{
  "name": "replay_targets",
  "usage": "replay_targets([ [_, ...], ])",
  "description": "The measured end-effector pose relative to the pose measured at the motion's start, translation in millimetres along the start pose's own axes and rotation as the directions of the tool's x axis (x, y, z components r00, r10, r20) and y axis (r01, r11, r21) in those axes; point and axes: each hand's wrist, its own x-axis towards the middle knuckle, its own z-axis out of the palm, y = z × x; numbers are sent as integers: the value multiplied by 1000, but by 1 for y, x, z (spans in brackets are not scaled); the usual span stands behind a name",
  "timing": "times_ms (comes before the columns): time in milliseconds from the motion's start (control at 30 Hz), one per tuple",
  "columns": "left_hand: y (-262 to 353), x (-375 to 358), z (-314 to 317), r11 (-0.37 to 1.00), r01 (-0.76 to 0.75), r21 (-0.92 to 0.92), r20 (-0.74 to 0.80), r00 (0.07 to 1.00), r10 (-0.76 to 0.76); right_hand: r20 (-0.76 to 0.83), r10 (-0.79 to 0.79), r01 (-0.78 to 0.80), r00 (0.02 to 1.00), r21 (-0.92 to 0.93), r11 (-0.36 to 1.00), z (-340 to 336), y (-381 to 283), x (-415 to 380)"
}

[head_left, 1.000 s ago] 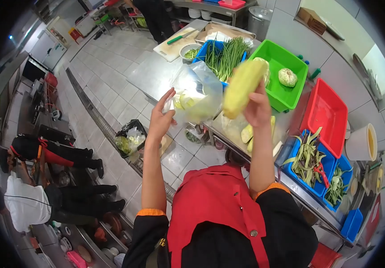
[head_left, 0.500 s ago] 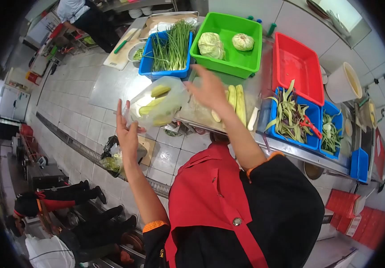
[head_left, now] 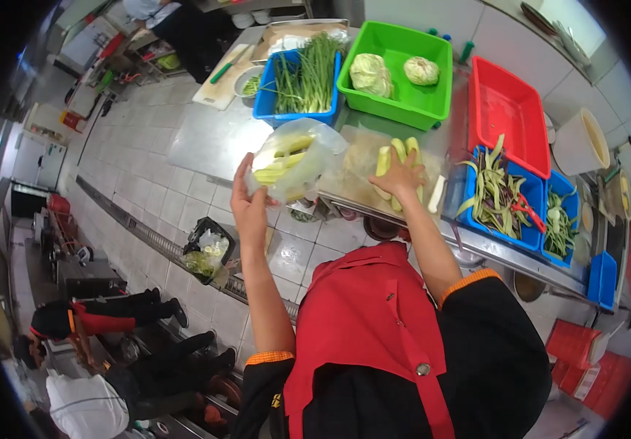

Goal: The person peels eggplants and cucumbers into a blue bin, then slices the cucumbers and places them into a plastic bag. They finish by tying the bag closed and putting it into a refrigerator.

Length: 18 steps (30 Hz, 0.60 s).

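Note:
My left hand holds a translucent plastic bag by its near side, over the table's front edge. Inside the bag lie several peeled, pale green lengths that look like cucumbers. On the cutting board, my right hand reaches down over several more peeled cucumbers, its fingers curved around them. Part of these is hidden beneath the palm. Just right of that hand lies a slim white object whose kind I cannot make out.
Behind the board stand a blue bin of green stalks and a green bin with cabbages. A red bin and blue bins of beans are at right. A knife lies back left; a waste crate stands below. Other people work nearby.
My right hand has left the bag's side and moved right and down onto the peeled cucumbers on the board. My left hand still holds the bag. The view has shifted slightly.

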Motion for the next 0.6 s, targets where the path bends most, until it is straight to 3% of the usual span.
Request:
replay_targets([
  [100, 3, -3, -4, 1000, 9, -11, -47, 999, -9, -147, 27, -16, 989, 73, 997, 22, 18, -3],
  [200, 4, -8, -7, 999, 15, -38, -52, 998, -17, -84, 18, -20, 996, -28, 999, 19, 9, -5],
  [333, -10, -6, -6, 995, -11, -100, -46, 999, 6, 24, -203, 204, 979, -143, 968, 3, 14, 7],
  [600, -10, -4, -5, 993, -21, -118, -43, 999, 16, 8, -210, 210, 978, -119, 971, -10, 15, 4],
])
